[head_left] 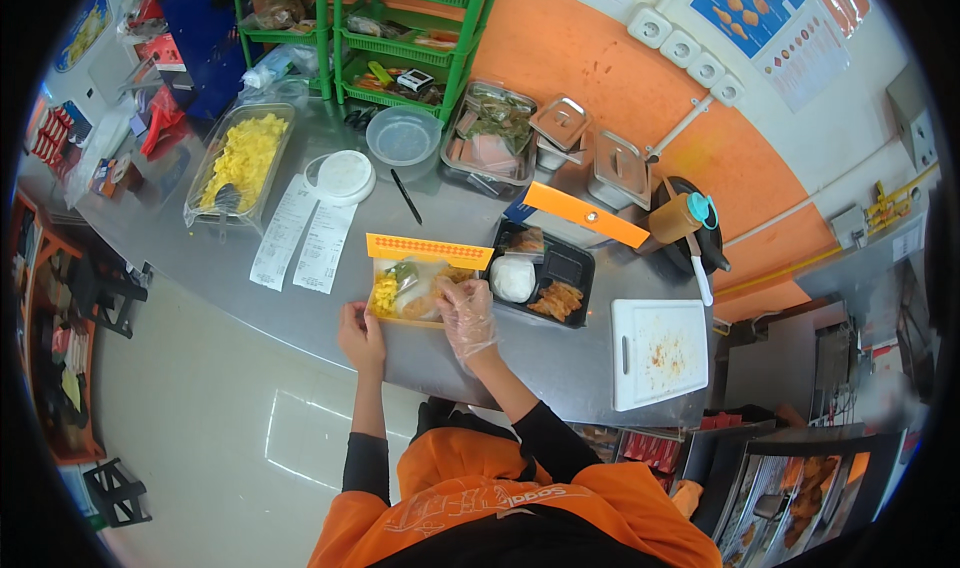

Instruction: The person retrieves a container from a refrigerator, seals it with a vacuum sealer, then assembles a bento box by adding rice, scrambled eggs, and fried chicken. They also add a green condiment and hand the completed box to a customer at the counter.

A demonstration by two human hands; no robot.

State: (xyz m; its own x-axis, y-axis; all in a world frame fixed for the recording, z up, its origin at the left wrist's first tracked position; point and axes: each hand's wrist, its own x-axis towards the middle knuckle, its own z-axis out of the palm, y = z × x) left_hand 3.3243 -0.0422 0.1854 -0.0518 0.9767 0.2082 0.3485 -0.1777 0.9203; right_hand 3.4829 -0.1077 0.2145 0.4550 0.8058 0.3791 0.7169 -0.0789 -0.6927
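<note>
An open orange-and-yellow food box (430,251) sits near the table's front edge. White rice, yellow scrambled egg (385,293) and a small wrapped green packet (401,276) lie in it. My bare left hand (361,336) grips the box's near left corner with curled fingers. Over its right side is my right hand (466,318) in a clear plastic glove, its fingers closed on a golden-brown piece of fried food (437,296), partly hidden by them. Just right stands a black divided tray (572,268) with a ball of rice (513,279) and sliced fried chicken (558,301).
A tub of scrambled egg (240,158) with a spoon, two paper receipts (303,243), a white lid (345,175) and a black pen (407,197) lie left. Right are a cutting board (660,354) and a sauce bottle (675,218). Green racks (410,43) and lidded steel containers (620,166) stand behind.
</note>
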